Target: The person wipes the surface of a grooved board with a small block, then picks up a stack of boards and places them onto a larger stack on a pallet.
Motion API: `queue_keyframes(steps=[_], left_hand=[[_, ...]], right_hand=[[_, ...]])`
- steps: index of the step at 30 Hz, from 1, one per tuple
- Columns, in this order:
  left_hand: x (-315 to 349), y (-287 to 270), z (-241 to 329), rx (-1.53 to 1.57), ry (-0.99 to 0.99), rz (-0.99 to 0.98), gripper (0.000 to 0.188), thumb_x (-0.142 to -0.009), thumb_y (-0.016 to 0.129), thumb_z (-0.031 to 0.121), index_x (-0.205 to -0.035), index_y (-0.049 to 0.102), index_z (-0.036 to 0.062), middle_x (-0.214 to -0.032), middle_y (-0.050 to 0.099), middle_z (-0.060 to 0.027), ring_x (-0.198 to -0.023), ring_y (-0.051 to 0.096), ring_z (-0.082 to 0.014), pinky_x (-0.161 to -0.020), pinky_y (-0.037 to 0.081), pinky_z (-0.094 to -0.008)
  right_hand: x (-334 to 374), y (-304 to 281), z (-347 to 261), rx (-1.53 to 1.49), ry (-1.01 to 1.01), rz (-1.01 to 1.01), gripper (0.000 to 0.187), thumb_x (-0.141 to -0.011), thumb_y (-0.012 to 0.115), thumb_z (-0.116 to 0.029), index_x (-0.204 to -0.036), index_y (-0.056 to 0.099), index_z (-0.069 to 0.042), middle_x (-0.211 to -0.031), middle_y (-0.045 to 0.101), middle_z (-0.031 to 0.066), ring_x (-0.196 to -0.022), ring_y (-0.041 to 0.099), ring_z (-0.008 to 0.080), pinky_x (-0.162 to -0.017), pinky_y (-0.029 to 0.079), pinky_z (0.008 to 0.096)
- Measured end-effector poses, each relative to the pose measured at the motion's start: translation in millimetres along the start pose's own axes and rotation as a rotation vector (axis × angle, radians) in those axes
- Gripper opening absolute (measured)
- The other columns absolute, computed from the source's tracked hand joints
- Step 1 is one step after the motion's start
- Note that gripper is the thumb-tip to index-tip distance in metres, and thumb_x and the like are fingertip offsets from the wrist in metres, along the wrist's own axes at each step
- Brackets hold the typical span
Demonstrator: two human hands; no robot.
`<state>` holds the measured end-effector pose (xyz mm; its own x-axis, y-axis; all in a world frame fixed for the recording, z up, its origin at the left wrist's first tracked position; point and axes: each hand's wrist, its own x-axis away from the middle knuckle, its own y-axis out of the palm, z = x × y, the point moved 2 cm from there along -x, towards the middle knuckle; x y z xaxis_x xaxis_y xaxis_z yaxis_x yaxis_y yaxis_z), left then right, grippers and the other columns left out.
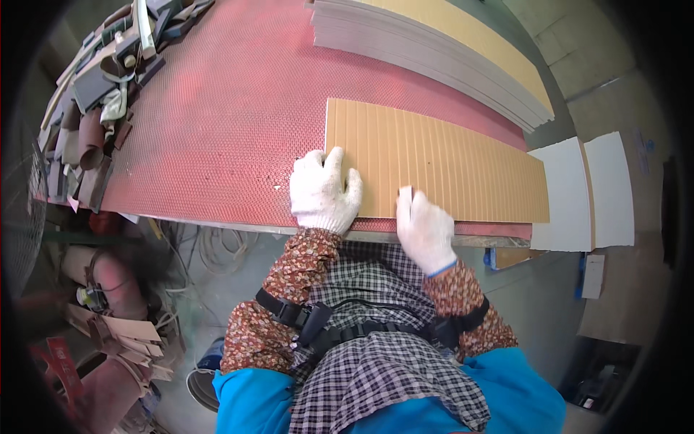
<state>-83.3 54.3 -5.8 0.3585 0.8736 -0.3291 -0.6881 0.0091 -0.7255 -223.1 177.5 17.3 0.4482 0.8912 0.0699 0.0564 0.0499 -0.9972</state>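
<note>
Red mesh covers our surface (217, 123). Our left hand (324, 192) lies spread flat on the grooved tan panel (441, 170); just right of it, our right hand (425, 231) grips a small sanding block (405, 194). We judge steady pressure along grooves works best.

White knit gloves, floral sleeves, checked apron.

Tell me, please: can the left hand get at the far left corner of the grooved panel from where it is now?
Probably yes. The left hand already rests on the grooved panel near its left end, and the red mat beside that corner looks bare.
</note>
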Motion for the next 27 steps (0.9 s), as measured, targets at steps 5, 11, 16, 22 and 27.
queue_keyframes(steps=[5, 11, 16, 22, 27], left_hand=[[-2, 2, 5, -0.008, 0.054, 0.046, 0.039, -0.084, 0.072, 0.023, -0.119, 0.068, 0.0043, -0.111, 0.063, -0.0215, -0.104, 0.060, -0.0370, -0.090, 0.051, -0.0464], [7, 18, -2, -0.066, 0.058, 0.061, 0.039, -0.085, 0.072, 0.024, -0.119, 0.069, 0.0056, -0.111, 0.063, -0.0230, -0.107, 0.059, -0.0384, -0.093, 0.050, -0.0490], [14, 27, 11, -0.120, 0.028, 0.004, 0.049, -0.084, 0.071, 0.031, -0.122, 0.068, 0.0003, -0.118, 0.060, -0.0237, -0.113, 0.055, -0.0378, -0.099, 0.046, -0.0497], [20, 44, 44, -0.047, 0.163, -0.112, 0.050, -0.084, 0.071, 0.028, -0.125, 0.064, -0.0007, -0.120, 0.059, -0.0268, -0.115, 0.055, -0.0418, -0.097, 0.047, -0.0512], [19, 62, 66, -0.060, 0.291, -0.265, 0.057, -0.085, 0.072, 0.033, -0.132, 0.060, 0.0011, -0.123, 0.057, -0.0249, -0.114, 0.056, -0.0386, -0.096, 0.050, -0.0490]], right_hand=[[19, -3, -4, -0.080, 0.028, 0.183, 0.034, -0.103, 0.050, -0.032, -0.082, 0.058, -0.007, -0.053, 0.062, 0.0138, -0.050, 0.068, 0.0290, -0.042, 0.050, 0.0430], [21, 3, 1, -0.114, 0.052, 0.156, 0.034, -0.102, 0.052, -0.034, -0.081, 0.060, -0.008, -0.052, 0.063, 0.0102, -0.049, 0.069, 0.0270, -0.041, 0.049, 0.0446], [26, 10, 20, -0.121, -0.010, 0.116, 0.032, -0.103, 0.051, -0.031, -0.086, 0.064, -0.007, -0.059, 0.068, 0.0099, -0.055, 0.072, 0.0264, -0.046, 0.053, 0.0445], [35, 2, 64, 0.014, -0.011, 0.108, 0.026, -0.105, 0.048, -0.026, -0.097, 0.067, -0.010, -0.081, 0.070, 0.0058, -0.067, 0.075, 0.0248, -0.052, 0.056, 0.0420], [35, 10, 105, -0.042, 0.145, 0.104, 0.028, -0.106, 0.047, -0.027, -0.097, 0.062, -0.006, -0.066, 0.066, 0.0079, -0.063, 0.072, 0.0278, -0.051, 0.056, 0.0424]])
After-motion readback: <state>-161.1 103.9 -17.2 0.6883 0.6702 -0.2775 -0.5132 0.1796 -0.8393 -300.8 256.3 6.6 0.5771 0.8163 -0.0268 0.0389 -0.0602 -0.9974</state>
